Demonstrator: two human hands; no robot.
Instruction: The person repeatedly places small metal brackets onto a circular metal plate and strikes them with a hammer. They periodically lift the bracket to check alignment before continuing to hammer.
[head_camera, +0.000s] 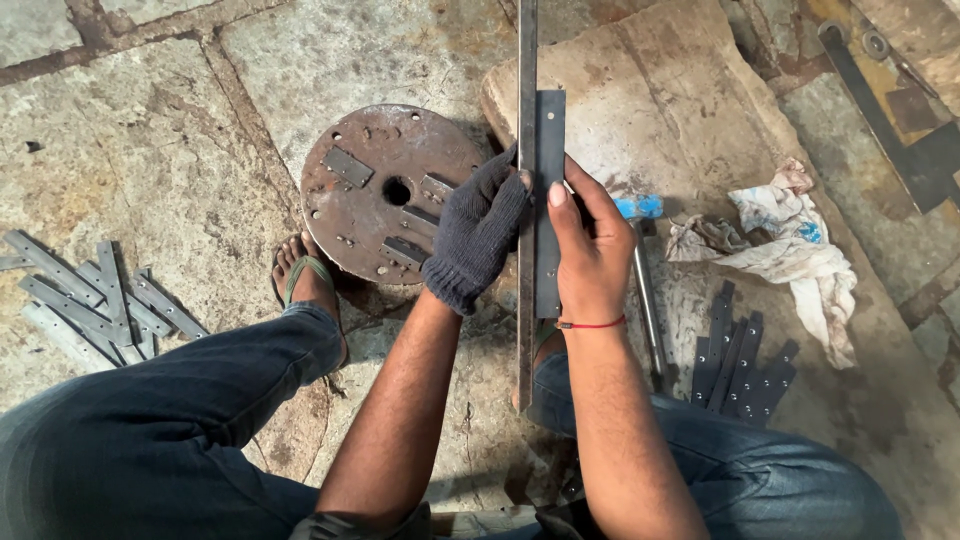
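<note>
So the floor (150, 130) here is rough, stained stone slabs with cracked joints. Sitting right on it is a rusty round steel disc (385, 190) with a centre hole and a few small flat plates on top. Off to the left there's a loose pile of grey metal strips (90, 300). On the right, a raised stone slab (680, 110) carries a crumpled white rag (795, 245), a stack of dark drilled strips (740, 365), and a blue-handled tool (645, 280).

rusty disc (385, 190), crumpled rag (790, 245), flat strips L (85, 300) & R (742, 365)
</note>
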